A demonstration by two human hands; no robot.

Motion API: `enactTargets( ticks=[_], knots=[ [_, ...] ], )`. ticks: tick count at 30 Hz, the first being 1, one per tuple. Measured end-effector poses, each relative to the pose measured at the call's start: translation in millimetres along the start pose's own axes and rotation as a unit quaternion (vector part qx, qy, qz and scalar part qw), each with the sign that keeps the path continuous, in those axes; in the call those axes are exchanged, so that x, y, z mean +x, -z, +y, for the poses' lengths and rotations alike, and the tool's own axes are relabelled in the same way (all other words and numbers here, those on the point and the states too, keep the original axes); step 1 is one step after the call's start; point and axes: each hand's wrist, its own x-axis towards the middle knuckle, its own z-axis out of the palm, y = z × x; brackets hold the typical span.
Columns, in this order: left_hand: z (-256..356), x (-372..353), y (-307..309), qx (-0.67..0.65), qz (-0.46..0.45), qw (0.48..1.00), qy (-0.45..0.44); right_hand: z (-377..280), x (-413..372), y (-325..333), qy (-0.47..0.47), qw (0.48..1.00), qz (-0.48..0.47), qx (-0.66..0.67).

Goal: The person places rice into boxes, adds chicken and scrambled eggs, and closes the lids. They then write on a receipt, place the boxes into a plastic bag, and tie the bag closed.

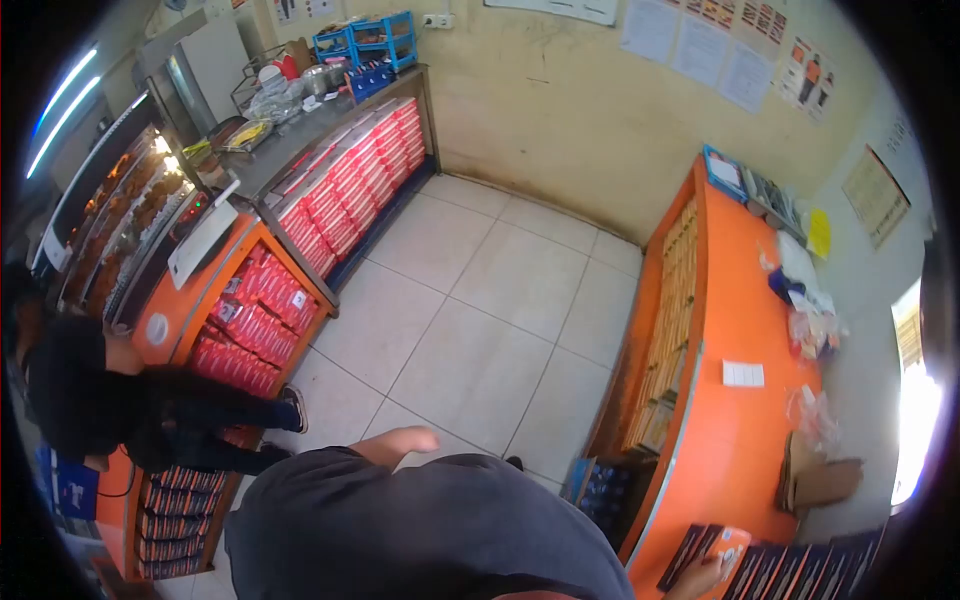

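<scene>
My right hand (697,577) is at the lower right, over the orange counter (745,440). Its fingers grip a small orange-and-white carton (730,543), which leans beside a row of dark cartons (800,572). In front of my dark shirt, my left hand (408,440) hangs above the tiled floor. Its fingers are blurred and cannot be told apart, and no object shows in it.
A person in dark clothes (75,390) stands at the left by a lit food display (125,220). Red-and-white boxes (350,175) fill the left shelves. Flat cardboard (672,290) fills the right shelf. A white card (743,374) and plastic bags (815,330) lie on the right counter.
</scene>
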Motion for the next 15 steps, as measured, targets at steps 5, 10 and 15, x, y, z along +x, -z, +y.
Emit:
enactTargets(
  ticks=[5,10,15],
  knots=[
    [90,36,139,-0.236,0.069,0.964,-0.103,-140,129,7,0.051,0.954,-0.074,0.286],
    [151,10,244,-0.575,0.088,0.754,-0.306,-476,185,-24,0.394,0.763,-0.213,0.466],
    [9,-43,355,-0.718,0.330,0.550,-0.270,-730,149,14,0.560,0.569,-0.212,0.564]
  ],
)
